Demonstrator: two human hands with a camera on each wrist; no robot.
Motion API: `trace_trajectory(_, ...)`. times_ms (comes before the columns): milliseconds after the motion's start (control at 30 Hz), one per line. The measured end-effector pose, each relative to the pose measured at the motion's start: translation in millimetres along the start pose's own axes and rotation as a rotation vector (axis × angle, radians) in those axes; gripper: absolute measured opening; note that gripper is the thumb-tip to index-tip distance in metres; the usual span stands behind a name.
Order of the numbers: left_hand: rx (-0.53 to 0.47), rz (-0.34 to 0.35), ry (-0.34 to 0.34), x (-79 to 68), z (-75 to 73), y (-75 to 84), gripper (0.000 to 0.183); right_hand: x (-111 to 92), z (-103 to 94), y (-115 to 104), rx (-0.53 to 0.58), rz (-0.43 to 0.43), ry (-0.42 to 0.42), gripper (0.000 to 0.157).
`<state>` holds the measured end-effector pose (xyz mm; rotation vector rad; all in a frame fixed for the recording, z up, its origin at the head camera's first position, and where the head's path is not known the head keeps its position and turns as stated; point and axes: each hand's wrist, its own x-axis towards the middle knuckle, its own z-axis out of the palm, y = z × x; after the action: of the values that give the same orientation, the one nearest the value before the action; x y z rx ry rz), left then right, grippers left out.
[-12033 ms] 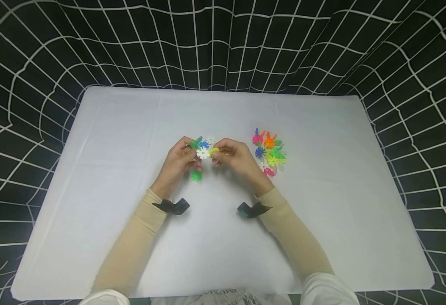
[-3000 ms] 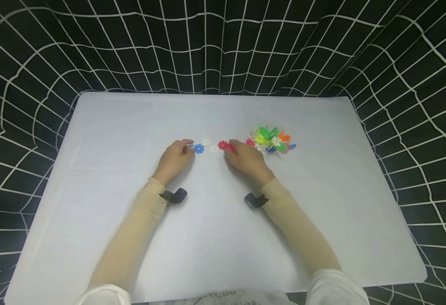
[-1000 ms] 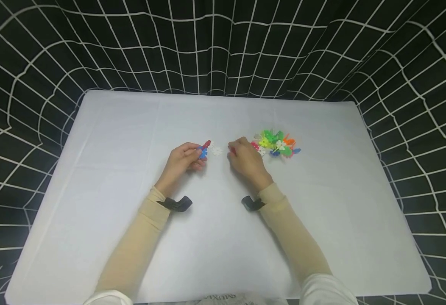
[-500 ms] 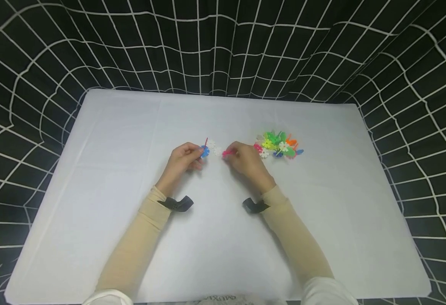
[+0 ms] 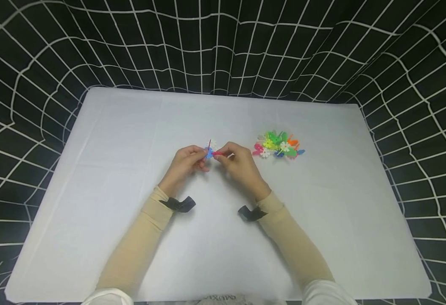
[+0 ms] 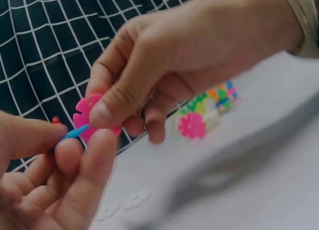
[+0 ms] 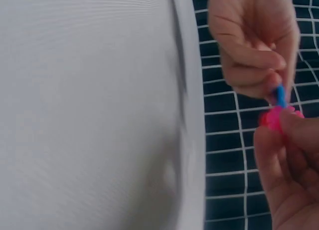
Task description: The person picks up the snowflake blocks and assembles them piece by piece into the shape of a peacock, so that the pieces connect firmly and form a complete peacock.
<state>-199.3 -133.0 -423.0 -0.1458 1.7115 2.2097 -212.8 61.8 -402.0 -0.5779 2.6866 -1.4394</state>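
My left hand (image 5: 182,165) pinches a blue snowflake disc (image 5: 209,153) between thumb and fingers. A red snowflake disc (image 6: 56,119) stands crosswise at the blue one, mostly hidden behind the thumb in the left wrist view. Thumb and index finger of my right hand (image 5: 243,167) pinch a pink snowflake disc (image 6: 83,110). In both wrist views the pink disc meets the blue disc's edge, one set across the other. Both hands are raised over the white table (image 5: 215,237), with their fingertips close together.
White snowflake discs (image 6: 135,200) lie flat on the table beneath the hands. To the right sits a pile of mixed-colour snowflake discs (image 5: 276,144), with pink, green, yellow, orange, white and blue pieces. Dark grid-patterned cloth (image 5: 223,46) surrounds the table.
The right hand has moved left and brought the pink disc against the blue one. Earlier, the left hand took up the blue disc, which now has the red one with it.
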Motion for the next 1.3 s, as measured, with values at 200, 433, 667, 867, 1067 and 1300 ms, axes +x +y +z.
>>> trace_trajectory(200, -0.081, -0.014, -0.010, 0.5, 3.4, -0.6, 0.010, -2, 8.6, -2, 0.051, -0.040, 0.065, 0.008)
trace_trajectory(433, -0.049, -0.042, 0.014, 3.6, 3.5, -2.9, 0.017, 2, 1.5, -3, 0.067, 0.003, -0.135, 0.018)
trace_trajectory(667, 0.021, 0.040, 0.000, 1.6, -10.4, 1.8, 0.025, 25, -12.3, 13, -0.210, 0.293, -0.173, 0.030)
trace_trajectory(867, 0.006, 0.051, -0.053, 1.6, -13.5, 1.3, 0.020, 35, -1.3, 20, -0.470, 0.288, -0.295, 0.046)
trace_trajectory(1067, -0.026, 0.058, -0.049, 0.8, -13.2, 0.2, 0.016, 33, 3.8, 23, -0.382, 0.284, -0.276, 0.031)
trace_trajectory(1300, -0.118, 0.084, -0.034, -1.3, -12.5, 6.1, 0.015, 21, -1.9, 11, 0.381, 0.353, -0.293, 0.027)
